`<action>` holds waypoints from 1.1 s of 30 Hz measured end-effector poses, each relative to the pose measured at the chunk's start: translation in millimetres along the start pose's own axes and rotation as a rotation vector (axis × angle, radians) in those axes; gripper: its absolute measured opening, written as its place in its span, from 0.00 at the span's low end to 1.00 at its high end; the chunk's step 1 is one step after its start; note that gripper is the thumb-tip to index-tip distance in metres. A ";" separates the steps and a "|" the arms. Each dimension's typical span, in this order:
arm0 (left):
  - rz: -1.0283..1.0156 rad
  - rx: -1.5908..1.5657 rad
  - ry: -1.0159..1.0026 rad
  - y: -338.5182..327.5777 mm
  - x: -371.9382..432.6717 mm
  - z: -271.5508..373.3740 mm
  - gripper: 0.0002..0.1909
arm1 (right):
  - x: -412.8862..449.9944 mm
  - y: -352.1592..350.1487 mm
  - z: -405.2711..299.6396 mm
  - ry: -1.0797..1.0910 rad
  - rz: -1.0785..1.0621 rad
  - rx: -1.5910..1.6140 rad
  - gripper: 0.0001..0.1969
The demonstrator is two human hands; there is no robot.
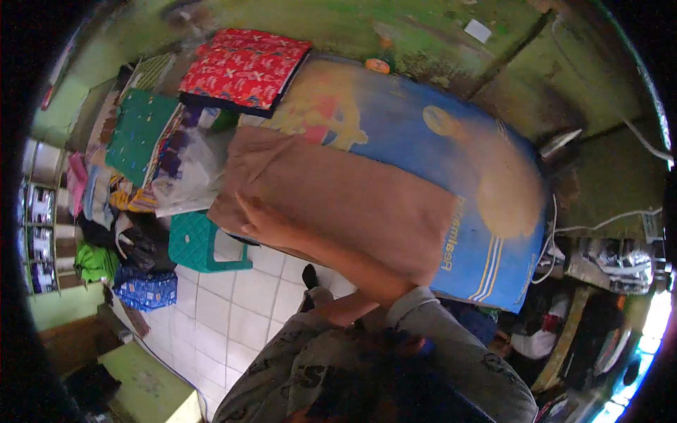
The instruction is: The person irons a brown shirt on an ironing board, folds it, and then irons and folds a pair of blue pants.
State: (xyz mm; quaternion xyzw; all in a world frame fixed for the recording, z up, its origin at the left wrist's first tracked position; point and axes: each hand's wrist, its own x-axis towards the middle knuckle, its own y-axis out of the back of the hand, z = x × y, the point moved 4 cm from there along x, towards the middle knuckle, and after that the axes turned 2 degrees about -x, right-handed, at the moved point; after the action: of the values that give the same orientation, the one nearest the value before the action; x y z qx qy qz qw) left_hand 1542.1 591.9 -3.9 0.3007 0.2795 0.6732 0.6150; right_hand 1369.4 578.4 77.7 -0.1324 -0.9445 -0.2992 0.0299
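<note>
A brown cloth (338,190) lies spread over the near side of a mattress (394,127) with a blue and yellow printed cover. Creases show at its far left corner, while the rest looks mostly flat. My right hand (259,219) reaches across my body to the cloth's left end and rests on it, fingers apart, near the front edge. I see no object in that hand. My left forearm passes beneath the right one at the mattress's near edge; the left hand itself is hidden behind the right forearm.
A folded red patterned cloth (246,69) sits at the mattress's far left. Left of it are a green cloth (140,135) and a clear plastic bag (193,172). A green plastic stool (193,240) stands on the tiled floor (211,317). A white cable (592,227) hangs at the right.
</note>
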 end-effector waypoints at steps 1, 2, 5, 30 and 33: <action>-0.006 -0.013 0.001 0.1 -1.5 -1.1 0.28 | -13.7 22.0 15.3 -0.011 0.088 -0.066 0.17; 0.003 -0.017 0.027 3.4 -6.3 -6.4 0.28 | -26.4 44.2 29.9 -0.021 0.193 -0.165 0.18; -0.022 -0.060 0.023 2.6 -8.4 -8.3 0.27 | -90.5 141.3 122.6 -0.180 0.564 -0.744 0.19; 0.256 0.335 0.597 214.7 -34.7 -232.0 0.32 | -143.7 100.1 42.9 0.034 0.095 -0.592 0.19; 0.223 0.143 0.586 249.8 -19.1 -248.5 0.22 | -122.1 5.8 53.1 0.151 -0.021 -0.574 0.17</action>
State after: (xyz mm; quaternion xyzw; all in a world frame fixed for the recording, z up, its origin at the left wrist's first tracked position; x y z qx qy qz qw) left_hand 1192.5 549.4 16.6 0.1654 0.4568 0.7729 0.4081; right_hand 1489.8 585.0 20.8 -0.1030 -0.8177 -0.5634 0.0581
